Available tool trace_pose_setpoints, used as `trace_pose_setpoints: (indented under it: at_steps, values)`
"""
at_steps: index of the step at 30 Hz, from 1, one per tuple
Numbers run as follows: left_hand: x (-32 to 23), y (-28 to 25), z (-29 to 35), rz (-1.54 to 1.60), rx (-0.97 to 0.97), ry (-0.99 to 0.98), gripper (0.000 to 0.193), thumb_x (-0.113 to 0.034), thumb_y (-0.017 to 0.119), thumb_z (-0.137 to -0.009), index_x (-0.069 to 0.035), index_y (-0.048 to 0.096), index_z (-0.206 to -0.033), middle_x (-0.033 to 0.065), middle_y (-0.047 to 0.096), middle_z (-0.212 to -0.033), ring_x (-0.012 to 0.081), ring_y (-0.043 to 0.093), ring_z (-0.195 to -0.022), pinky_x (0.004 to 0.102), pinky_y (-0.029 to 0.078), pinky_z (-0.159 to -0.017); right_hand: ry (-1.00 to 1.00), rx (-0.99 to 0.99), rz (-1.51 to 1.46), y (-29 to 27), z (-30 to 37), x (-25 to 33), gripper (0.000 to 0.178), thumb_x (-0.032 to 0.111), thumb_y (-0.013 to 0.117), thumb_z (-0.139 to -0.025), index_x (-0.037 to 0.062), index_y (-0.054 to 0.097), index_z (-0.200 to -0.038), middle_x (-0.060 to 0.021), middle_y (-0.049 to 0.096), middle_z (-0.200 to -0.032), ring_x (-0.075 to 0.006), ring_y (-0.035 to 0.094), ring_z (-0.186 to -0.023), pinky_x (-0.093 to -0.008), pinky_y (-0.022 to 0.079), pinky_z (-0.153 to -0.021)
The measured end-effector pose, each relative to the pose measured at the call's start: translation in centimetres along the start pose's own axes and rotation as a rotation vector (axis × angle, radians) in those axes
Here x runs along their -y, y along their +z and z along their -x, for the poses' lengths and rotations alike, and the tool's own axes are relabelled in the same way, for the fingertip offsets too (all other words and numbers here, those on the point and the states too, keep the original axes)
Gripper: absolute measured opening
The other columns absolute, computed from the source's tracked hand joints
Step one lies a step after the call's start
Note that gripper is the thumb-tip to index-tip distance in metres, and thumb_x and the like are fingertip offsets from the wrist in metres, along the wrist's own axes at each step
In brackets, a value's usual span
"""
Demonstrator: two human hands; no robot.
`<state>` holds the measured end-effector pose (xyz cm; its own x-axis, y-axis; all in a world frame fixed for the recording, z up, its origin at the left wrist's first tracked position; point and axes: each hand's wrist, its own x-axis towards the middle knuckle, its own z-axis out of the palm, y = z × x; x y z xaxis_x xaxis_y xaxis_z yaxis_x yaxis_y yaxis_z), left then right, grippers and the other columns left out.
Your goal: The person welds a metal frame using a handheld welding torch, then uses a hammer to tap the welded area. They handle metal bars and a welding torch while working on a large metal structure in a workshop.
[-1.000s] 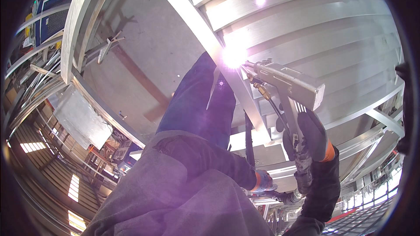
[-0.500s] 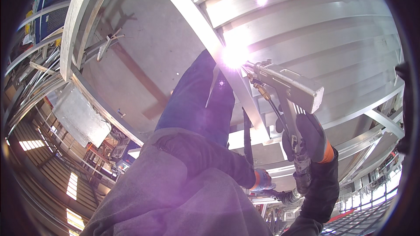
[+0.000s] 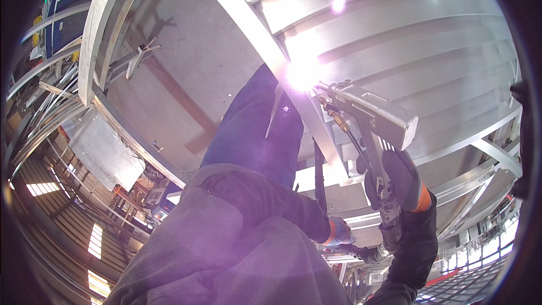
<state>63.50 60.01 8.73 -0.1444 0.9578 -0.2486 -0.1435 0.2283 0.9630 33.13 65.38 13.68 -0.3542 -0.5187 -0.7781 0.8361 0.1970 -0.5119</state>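
My right hand [image 3: 402, 178], in a dark glove with an orange cuff, is closed round the grip of a silver welding gun [image 3: 372, 114]. The gun's nozzle end points at a white metal frame rail [image 3: 322, 130], where a blinding weld glow [image 3: 304, 74] hides the tip and the joint. Lower down, my left hand [image 3: 340, 232], gloved with an orange band, is closed on the gun's dark hose [image 3: 370, 255]; its fingers are partly hidden. A brass fitting [image 3: 339, 121] and a thin line run beside the gun.
Wide pale metal slats [image 3: 406, 51] fill the upper right beyond the rail. My legs in blue trousers [image 3: 243, 124] stand against the rail. At left lie a wooden-edged frame [image 3: 90, 39], a bare metal sheet [image 3: 107, 149] and a heap of thin metal strips [image 3: 53, 101].
The gun and glow have shifted only very slightly against the rail. Both hands keep their hold.
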Motion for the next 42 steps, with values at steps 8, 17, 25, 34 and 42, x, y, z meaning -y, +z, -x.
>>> trace_pose_setpoints:
  at_steps: [8,17,25,34,42]
  values:
    - [0.2,0.0,0.0,-0.005,0.014,-0.015,0.014,-0.026,0.063,-0.086,-0.013,0.065,-0.082,0.0104,0.069,-0.082,0.0335,0.070,-0.081,0.0442,0.056,-0.070,0.107,0.045,-0.030,-0.7,0.8,-0.6,0.033,0.022,0.039,-0.108,-0.0037,0.058,-0.116,-0.0104,0.063,-0.092,-0.0170,0.063,-0.059,-0.0294,0.051,-0.054]
    - [0.4,0.4,0.1,-0.011,0.046,-0.030,0.014,-0.026,0.063,-0.087,-0.012,0.066,-0.082,0.0106,0.070,-0.083,0.0337,0.070,-0.082,0.0441,0.056,-0.070,0.175,0.019,-0.248,-1.0,1.4,-2.0,0.031,0.018,0.038,-0.107,-0.0027,0.053,-0.124,-0.0099,0.062,-0.097,-0.0169,0.062,-0.057,-0.0292,0.050,-0.052]
    - [0.7,1.1,0.2,-0.020,0.076,-0.044,0.015,-0.025,0.063,-0.088,-0.012,0.066,-0.083,0.0108,0.070,-0.084,0.0338,0.071,-0.082,0.0441,0.056,-0.070,0.253,-0.011,-0.288,-0.4,1.8,-1.7,0.039,0.029,0.037,-0.107,-0.0027,0.048,-0.126,-0.0110,0.061,-0.086,-0.0178,0.059,-0.050,-0.0292,0.047,-0.046]
    - [0.9,1.5,0.7,-0.033,0.111,-0.060,0.015,-0.025,0.062,-0.088,-0.012,0.067,-0.083,0.0111,0.071,-0.085,0.0340,0.071,-0.083,0.0441,0.057,-0.071,0.224,-0.041,-0.180,0.1,2.8,-2.5,0.056,0.049,0.037,-0.106,-0.0016,0.060,-0.109,-0.0100,0.058,-0.058,-0.0165,0.055,-0.043,-0.0263,0.040,-0.042]
    - [1.2,1.7,1.2,-0.052,0.145,-0.068,0.015,-0.025,0.062,-0.089,-0.012,0.067,-0.083,0.0113,0.071,-0.086,0.0341,0.071,-0.084,0.0440,0.057,-0.071,0.200,-0.093,-0.271,0.4,3.7,-3.8,0.055,0.050,0.043,-0.105,-0.0026,0.059,-0.109,-0.0092,0.059,-0.066,-0.0160,0.057,-0.045,-0.0273,0.043,-0.041]
